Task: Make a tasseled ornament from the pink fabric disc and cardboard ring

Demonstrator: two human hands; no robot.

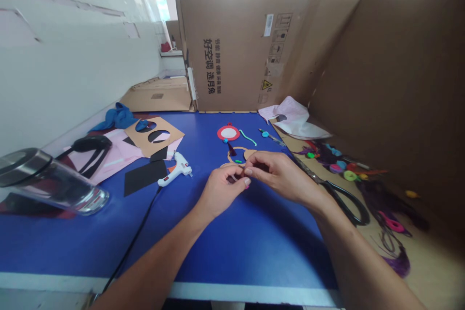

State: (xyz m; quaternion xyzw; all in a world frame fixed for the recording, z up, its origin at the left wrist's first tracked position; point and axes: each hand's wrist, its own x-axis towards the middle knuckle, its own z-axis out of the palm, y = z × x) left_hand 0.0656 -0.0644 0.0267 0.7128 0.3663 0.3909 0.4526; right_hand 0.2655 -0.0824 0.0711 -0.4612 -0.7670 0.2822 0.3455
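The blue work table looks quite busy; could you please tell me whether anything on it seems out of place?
Yes, a clear glass container lies tipped on its side at the left of the blue work table. It looks odd because a container like this would normally stand upright.

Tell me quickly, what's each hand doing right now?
Left hand: closed, holding a small dark piece.
Right hand: closed in a pinch; its fingers hide whether it holds anything.
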